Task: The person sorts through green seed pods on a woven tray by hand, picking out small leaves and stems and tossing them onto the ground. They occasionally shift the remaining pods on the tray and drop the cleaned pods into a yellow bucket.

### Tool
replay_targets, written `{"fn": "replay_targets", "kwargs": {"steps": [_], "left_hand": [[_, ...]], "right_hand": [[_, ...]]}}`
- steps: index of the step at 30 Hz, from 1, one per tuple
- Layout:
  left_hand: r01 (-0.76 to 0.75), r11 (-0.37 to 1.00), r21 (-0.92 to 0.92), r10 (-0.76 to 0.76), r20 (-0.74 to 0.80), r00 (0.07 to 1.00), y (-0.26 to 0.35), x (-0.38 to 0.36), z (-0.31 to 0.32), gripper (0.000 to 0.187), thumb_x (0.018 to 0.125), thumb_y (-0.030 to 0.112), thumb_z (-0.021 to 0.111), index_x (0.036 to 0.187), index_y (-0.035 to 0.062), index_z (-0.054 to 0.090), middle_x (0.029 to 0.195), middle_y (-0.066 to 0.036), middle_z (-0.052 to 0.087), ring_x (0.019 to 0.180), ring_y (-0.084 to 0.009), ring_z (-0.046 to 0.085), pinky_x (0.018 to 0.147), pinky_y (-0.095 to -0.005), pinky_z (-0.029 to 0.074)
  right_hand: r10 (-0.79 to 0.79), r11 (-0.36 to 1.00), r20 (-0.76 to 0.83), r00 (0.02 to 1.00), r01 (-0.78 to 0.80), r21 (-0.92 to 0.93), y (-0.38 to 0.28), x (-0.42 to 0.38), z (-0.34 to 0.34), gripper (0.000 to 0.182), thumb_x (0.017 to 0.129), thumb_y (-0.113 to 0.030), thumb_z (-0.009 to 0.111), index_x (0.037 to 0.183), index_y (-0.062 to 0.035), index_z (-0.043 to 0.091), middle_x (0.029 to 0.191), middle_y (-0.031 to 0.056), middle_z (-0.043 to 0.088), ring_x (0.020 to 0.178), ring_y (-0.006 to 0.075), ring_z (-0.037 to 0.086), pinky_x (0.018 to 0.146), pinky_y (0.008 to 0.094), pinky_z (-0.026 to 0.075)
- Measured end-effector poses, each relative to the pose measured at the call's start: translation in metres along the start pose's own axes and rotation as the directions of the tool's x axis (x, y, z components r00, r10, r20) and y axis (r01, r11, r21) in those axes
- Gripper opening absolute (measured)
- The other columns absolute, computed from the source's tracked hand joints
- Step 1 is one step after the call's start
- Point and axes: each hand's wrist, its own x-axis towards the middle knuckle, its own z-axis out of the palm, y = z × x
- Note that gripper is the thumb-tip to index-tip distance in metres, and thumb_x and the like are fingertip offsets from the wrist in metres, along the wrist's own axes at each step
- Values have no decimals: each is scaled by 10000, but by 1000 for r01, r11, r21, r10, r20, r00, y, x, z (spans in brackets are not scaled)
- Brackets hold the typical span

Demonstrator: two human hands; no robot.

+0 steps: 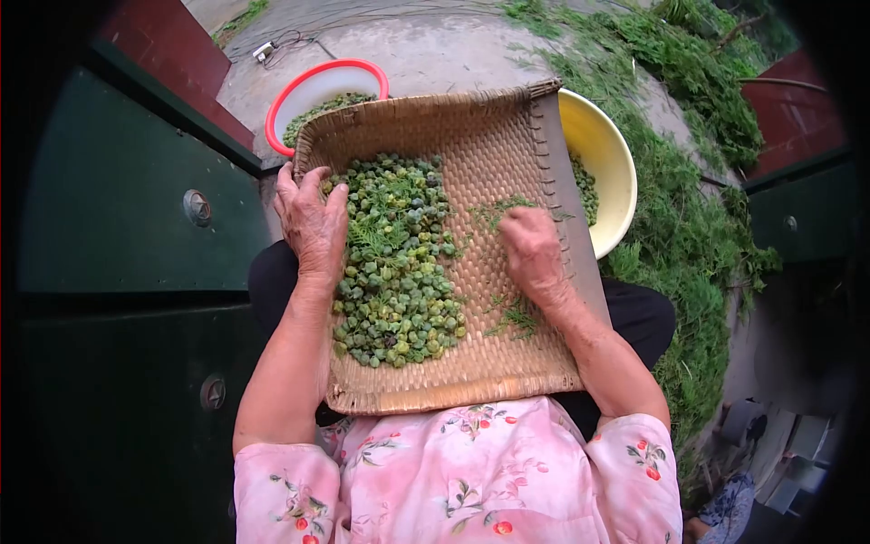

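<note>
A woven basket tray [485,172] rests across the lap. Small green cones [399,299] are heaped over its left half, with a few leafy sprigs [373,234] on top. My left hand [311,218] is at the tray's left rim, fingers apart, its fingertips beside the heap. Over the right half, my right hand [533,249] is closed, its fingers curled together near green leaf bits [512,205]; what it holds, if anything, is hidden. More leaf scraps [519,317] lie on the weave below it.
Beyond the tray are a red-rimmed bowl [385,83] and a yellow basin [618,181], both with green cones. Cut green branches [675,263] cover the ground at right. A dark green door [136,199] stands at left. Part of another person [729,508] shows at lower right.
</note>
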Motion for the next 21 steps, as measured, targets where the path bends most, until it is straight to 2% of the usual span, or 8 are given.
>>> {"fn": "replay_targets", "kwargs": {"steps": [2, 5, 9, 12, 14, 16, 19, 21], "left_hand": [[-24, 1000, 10, 24, -10, 1000, 2, -1, 1, 303, 743, 166, 716, 1026, 73, 663, 1349, -194, 424, 1224, -367, 418, 1023, -422, 349], [-27, 999, 24, 28, -21, 999, 4, 0, 1, 287, 742, 158, 716, 1011, 70, 666, 1347, -197, 424, 1224, -367, 420, 1019, -421, 354], [-28, 999, 29, 28, -22, 999, 5, -2, 0, 284, 740, 156, 719, 1005, 66, 667, 1346, -199, 426, 1226, -369, 419, 1018, -422, 356], [-33, 999, 27, 34, -23, 999, 4, -2, -1, 285, 739, 153, 721, 1005, 66, 666, 1350, -197, 425, 1228, -369, 418, 1018, -423, 356], [-28, 999, 20, 28, -24, 999, 3, -1, 0, 284, 739, 152, 722, 1004, 67, 666, 1352, -194, 425, 1228, -368, 418, 1019, -422, 356], [-12, 1000, 12, 12, -17, 1000, 4, -1, -1, 281, 739, 151, 723, 1002, 69, 667, 1353, -189, 426, 1228, -365, 419, 1019, -420, 356], [18, 1000, 0, -18, -4, 1000, 6, 0, -2, 276, 739, 152, 725, 997, 71, 667, 1355, -181, 428, 1228, -358, 420, 1017, -417, 357], [10, 1000, -3, -10, -15, 1000, 7, 0, -1, 275, 739, 154, 727, 995, 74, 668, 1355, -177, 428, 1229, -354, 418, 1017, -414, 358]], "right_hand": [[-75, 982, 203, 976, 37, 186, -12, -7, 5, 163, 760, -4, 579, 913, -36, 626, 1048, 177, 573, 1010, 314, 532, 888, 405, 436], [-275, 960, 390, 879, 229, 162, -28, -5, 3, 184, 775, 7, 558, 943, -33, 622, 1062, 167, 579, 998, 291, 547, 881, 390, 447], [-226, 947, 167, 960, 256, -192, 10, 18, 29, 279, 791, -8, 551, 1066, -32, 596, 1104, 183, 574, 1047, 325, 542, 875, 382, 460], [-54, 998, -19, 998, 54, -10, 9, 23, 8, 357, 794, -5, 561, 1147, -52, 582, 1175, 187, 552, 1106, 346, 517, 912, 386, 449], [77, 986, 200, 977, -104, 128, -6, 23, -25, 307, 816, -38, 598, 1121, -53, 628, 1107, 174, 623, 1013, 312, 596, 881, 388, 476], [95, 888, 534, 840, -314, 335, -10, 15, -52, 254, 833, -73, 628, 1083, -44, 658, 1042, 171, 658, 945, 275, 637, 845, 382, 498], [-116, 828, 813, 570, -396, 396, -31, -1, -73, 210, 839, -100, 639, 1035, -41, 682, 945, 152, 689, 844, 285, 659, 789, 380, 516], [-204, 861, 822, 532, -302, 409, -25, -20, -57, 203, 837, -126, 634, 1018, -50, 686, 944, 165, 685, 869, 288, 657, 810, 390, 507]]}}
